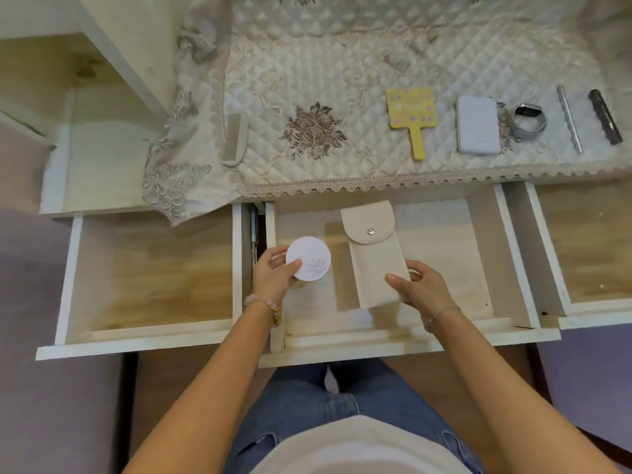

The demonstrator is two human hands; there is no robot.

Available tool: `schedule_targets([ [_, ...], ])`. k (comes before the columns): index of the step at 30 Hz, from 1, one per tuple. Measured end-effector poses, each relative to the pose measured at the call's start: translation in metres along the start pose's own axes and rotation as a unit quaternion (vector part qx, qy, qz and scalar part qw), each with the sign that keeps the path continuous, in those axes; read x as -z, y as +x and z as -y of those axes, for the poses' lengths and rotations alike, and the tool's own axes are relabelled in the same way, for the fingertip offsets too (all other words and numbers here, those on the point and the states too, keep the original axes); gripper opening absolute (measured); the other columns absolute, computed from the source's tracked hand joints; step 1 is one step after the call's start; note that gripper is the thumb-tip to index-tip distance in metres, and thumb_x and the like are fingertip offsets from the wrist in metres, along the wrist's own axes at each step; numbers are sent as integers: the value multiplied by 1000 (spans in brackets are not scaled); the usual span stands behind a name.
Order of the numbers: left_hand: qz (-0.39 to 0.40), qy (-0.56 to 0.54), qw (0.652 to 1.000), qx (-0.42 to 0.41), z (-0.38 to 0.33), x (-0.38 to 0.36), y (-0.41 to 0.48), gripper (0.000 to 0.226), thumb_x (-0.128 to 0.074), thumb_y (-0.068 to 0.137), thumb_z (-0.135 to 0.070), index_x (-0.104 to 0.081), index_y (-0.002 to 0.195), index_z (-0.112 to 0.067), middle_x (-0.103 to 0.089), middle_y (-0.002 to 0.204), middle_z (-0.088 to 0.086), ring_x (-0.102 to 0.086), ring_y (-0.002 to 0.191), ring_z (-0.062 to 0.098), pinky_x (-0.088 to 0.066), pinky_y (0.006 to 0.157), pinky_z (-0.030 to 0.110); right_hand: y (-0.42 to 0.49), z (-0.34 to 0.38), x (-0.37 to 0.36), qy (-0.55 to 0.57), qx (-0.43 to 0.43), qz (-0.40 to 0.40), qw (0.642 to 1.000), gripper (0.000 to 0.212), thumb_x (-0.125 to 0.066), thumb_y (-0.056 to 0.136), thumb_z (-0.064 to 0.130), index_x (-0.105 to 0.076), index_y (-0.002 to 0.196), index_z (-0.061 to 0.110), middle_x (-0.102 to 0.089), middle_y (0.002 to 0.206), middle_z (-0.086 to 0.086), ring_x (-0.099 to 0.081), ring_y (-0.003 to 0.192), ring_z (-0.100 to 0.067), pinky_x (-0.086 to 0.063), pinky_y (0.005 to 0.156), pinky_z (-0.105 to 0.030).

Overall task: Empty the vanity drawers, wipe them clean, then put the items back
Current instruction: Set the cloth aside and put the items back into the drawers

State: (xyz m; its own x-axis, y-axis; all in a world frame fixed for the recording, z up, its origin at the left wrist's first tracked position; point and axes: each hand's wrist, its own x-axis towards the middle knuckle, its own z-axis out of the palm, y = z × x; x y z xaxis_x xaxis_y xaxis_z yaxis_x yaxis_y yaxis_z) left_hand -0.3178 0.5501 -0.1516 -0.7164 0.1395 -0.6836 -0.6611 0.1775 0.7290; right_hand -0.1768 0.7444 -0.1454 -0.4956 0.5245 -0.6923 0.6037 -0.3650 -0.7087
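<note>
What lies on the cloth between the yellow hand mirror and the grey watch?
The head view shows one thing there: a pale rectangular device, lying flat between the yellow hand mirror and the grey watch.

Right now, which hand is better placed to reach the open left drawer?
Left, probably. The left hand, holding the round white compact, sits beside the left drawer; the right hand grips the beige snap pouch farther away.

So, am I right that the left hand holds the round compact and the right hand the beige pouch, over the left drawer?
Nearly: in the head view, left hand with round compact and right hand with beige pouch are over the middle drawer, not the left.
</note>
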Motion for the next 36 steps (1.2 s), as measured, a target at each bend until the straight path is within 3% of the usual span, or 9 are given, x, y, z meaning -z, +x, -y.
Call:
schedule_targets([
  [5,4,21,1000,10,17,-8,12,29,-61,83,6,-56,105,-14,-58,114,11,-54,107,26,-57,59,25,16,-11,-1,7,-33,-16,999,33,-70,79,5,-56,110,9,-66,100,-14,-63,85,-24,-54,64,-26],
  [10,-6,67,997,32,37,-27,32,27,-61,83,3,-56,99,-19,-57,120,13,-54,112,28,-54,85,47,39,-23,-4,-5,-67,-12,998,39,-69,80,6,-54,116,7,-64,102,-15,-62,91,-28,-54,72,-33],
  [15,-40,49,996,65,49,-36,44,27,-57,85,5,-54,103,-15,-55,119,11,-53,110,26,-55,57,21,59,-35,-5,-27,-90,-16,995,36,-71,78,9,-56,111,11,-65,107,-13,-63,96,-29,-52,87,-43],
  [21,-47,52,993,96,55,-39,57,28,-57,85,6,-55,105,-14,-57,122,13,-54,113,28,-53,80,33,77,-37,-7,-40,-81,-14,996,33,-72,77,8,-58,106,11,-66,106,-13,-64,96,-28,-52,87,-40],
  [25,-50,53,994,85,54,-45,59,31,-54,85,11,-55,112,-4,-57,120,13,-52,112,27,-53,70,29,84,-36,-10,-76,-64,-14,995,28,-69,79,7,-60,106,9,-65,99,-8,-63,87,-21,-50,72,-25],
  [27,-57,81,993,65,54,-46,60,31,-55,85,10,-56,113,-2,-58,119,14,-53,111,26,-53,77,34,85,-36,-12,-108,-51,-19,993,24,-68,79,8,-61,102,8,-65,92,-6,-61,79,-16,-47,65,-20],
  [29,-64,125,989,40,53,-48,60,29,-55,85,8,-58,111,-4,-60,117,12,-55,109,25,-50,87,33,88,-39,-13,-137,-46,-28,989,22,-69,78,10,-62,99,9,-65,91,-6,-61,80,-19,-49,70,-26],
  [32,-77,156,985,23,54,-52,58,28,-53,86,7,-59,112,-4,-59,112,7,-52,101,17,-44,85,24,90,-42,-15,-177,-50,-36,982,24,-69,77,15,-61,100,10,-65,92,-4,-61,86,-21,-49,78,-34],
  [36,-92,192,977,7,57,-55,56,28,-54,87,4,-61,112,-6,-60,108,5,-52,98,16,-43,84,24,90,-40,-15,-208,-45,-42,976,23,-68,78,17,-62,99,12,-62,88,1,-57,83,-17,-42,74,-27],
])
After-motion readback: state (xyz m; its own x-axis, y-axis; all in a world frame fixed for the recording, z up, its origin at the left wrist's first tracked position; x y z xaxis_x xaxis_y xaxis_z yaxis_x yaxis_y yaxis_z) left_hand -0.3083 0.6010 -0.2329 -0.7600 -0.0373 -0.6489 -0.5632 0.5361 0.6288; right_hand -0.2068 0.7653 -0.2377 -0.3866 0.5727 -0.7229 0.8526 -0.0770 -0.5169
